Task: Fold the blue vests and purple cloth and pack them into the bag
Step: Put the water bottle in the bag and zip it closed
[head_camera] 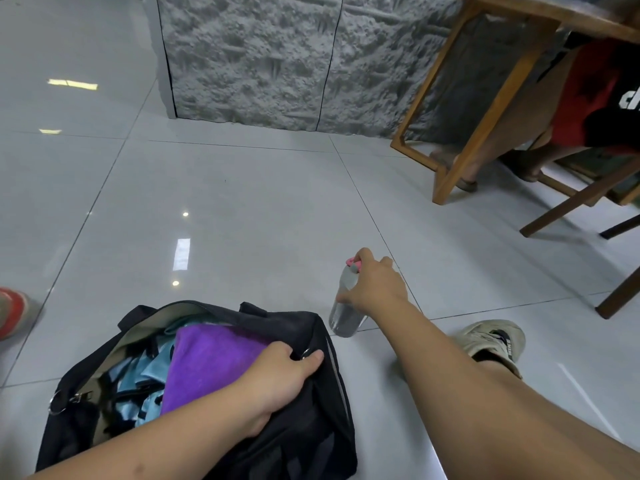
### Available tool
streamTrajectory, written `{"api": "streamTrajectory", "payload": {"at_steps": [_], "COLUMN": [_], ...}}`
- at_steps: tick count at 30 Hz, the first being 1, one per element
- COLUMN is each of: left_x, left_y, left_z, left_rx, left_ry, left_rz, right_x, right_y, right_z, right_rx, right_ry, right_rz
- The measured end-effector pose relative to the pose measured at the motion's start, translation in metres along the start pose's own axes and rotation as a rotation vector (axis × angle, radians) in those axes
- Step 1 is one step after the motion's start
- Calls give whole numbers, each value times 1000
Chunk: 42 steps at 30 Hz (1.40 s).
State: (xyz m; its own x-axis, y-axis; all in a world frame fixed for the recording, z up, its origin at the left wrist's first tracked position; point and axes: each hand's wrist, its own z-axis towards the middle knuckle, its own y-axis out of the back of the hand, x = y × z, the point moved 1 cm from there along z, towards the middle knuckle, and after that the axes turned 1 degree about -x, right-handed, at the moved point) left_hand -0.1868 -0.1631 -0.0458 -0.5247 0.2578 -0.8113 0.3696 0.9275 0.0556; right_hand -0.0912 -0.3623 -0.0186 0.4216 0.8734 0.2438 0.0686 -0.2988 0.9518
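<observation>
Judging by the purple cloth [211,362] and blue vests [147,375] already lying in the bag [304,441], whose rim is gripped by the left hand [280,375], packing seems nearly done, while a bottle [346,303] on the floor is pinched by right hand [375,285] fingers [346,299], probably to be stowed next.

Glossy grey tiled floor [259,188], rough stone wall [263,57], wooden table [485,109]

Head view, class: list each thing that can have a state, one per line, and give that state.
black bag: unzipped, open at the top, on the floor.
purple cloth: folded, inside the bag.
blue vests: inside the bag, beside the cloth.
water bottle: tilted, base on the floor.
left hand: grips the bag's edge.
right hand: holds the bottle near its neck.
</observation>
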Motion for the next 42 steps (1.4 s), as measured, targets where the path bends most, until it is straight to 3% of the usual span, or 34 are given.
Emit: {"api": "streamTrajectory", "payload": {"at_steps": [7, 11, 16, 19, 24, 33, 37, 42], "left_x": [-12, -15, -22, -31, -31, -26, -28, -37], "left_y": [3, 6, 3, 3, 10, 21, 21, 25], "left_z": [19, 30, 33, 29, 31, 26, 23, 21], "left_rx": [-22, -66, -321, -446, -519, -464, -367, -228], "left_ry": [-42, -46, -94, -103, -91, -143, -184, -193], "left_rz": [-36, -16, 165, 283, 232, 153, 105, 40], "right_x": [0, -6, 4, 22, 43, 39, 47, 42], "right_y": [-4, 14, 71, 100, 114, 59, 40, 24], "right_z": [-18, -32, -53, -68, -83, -98, -103, -101], "right_rx": [24, -56, -178, -167, -72, 15, 107, 224], "right_ry": [16, 44, 200, 292, 369, 347, 424, 371], "right_rz": [63, 139, 330, 443, 336, 153, 66, -61]}}
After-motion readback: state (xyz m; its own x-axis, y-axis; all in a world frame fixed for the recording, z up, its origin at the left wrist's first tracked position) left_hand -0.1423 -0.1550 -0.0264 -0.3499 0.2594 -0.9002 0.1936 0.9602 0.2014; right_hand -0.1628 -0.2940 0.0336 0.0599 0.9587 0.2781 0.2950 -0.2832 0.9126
